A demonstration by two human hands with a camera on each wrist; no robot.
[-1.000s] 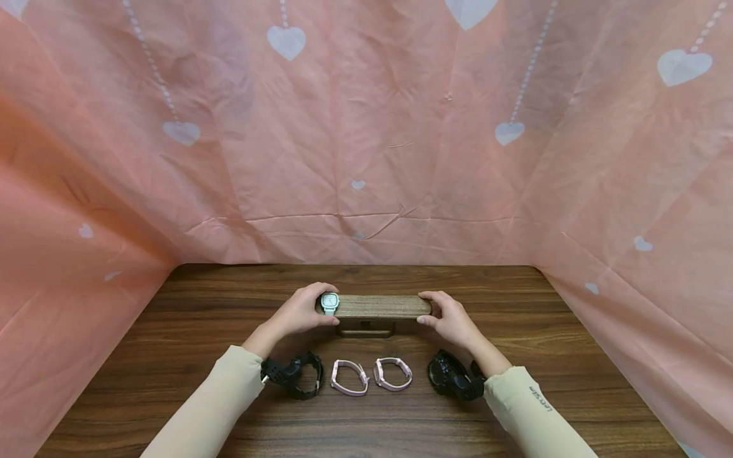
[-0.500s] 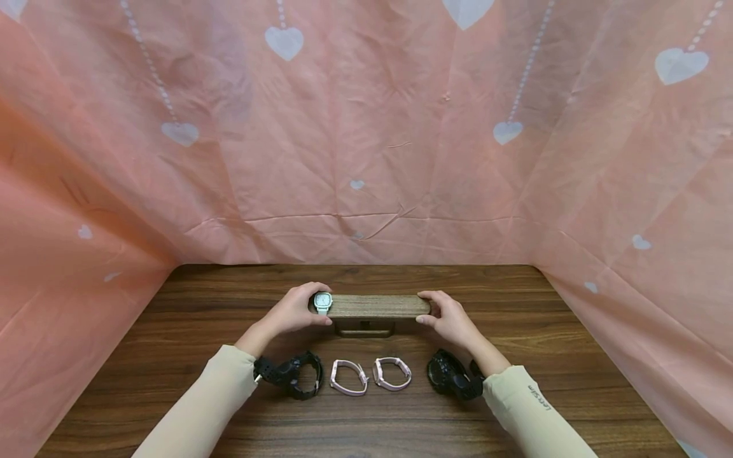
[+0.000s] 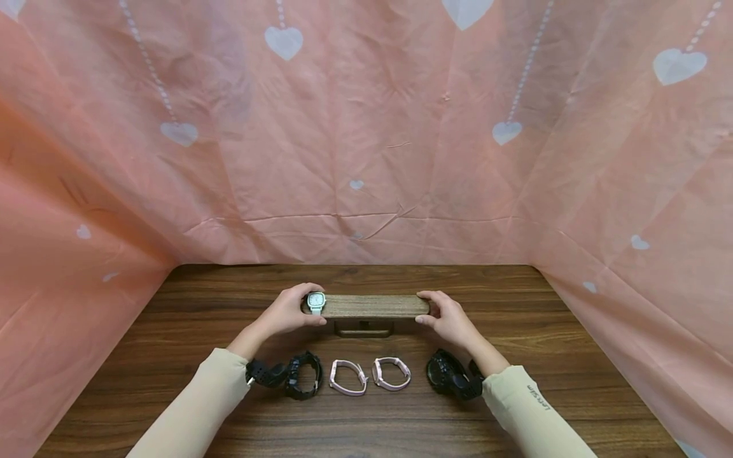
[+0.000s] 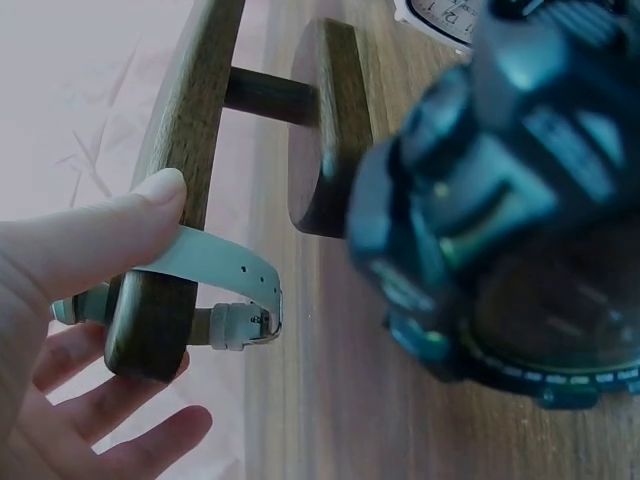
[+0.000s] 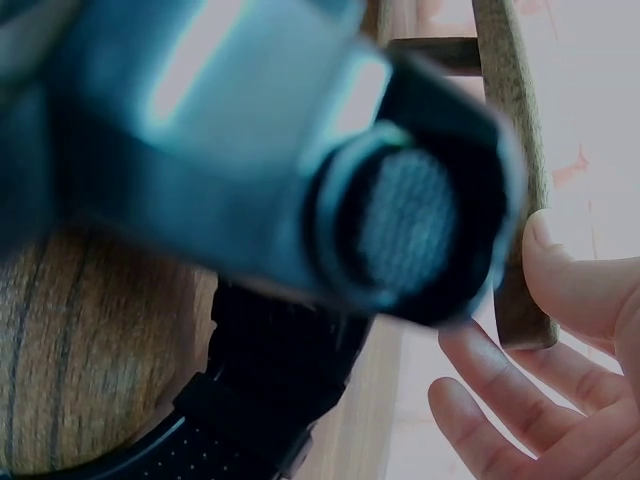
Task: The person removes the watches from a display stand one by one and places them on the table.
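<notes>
A wooden watch stand [image 3: 375, 306] with a long horizontal bar stands near the back middle of the table. Around the bar's left end loops a mint-green wristwatch [image 3: 316, 300], dial up. My left hand [image 3: 284, 312] grips this watch, thumb in front and fingers behind. In the left wrist view the thumb presses its buckled strap [image 4: 215, 258], close to the bar's tip. At the other end my right hand [image 3: 449, 315] holds the bar between thumb and fingers. The right wrist view shows that thumb against the bar [image 5: 515, 130], with some fingers spread below its tip.
In front of the stand lie a black watch [image 3: 305, 376], two pale pink watches [image 3: 349, 378] [image 3: 392, 374] and another black watch [image 3: 442, 370] on the right. Both black watches loom large in the wrist views. A pink curtain [image 3: 366, 159] surrounds the wooden table [image 3: 366, 426].
My left hand has slid the mint-green wristwatch leftward along the bar toward its end. The stand and my right hand have stayed nearly still.
</notes>
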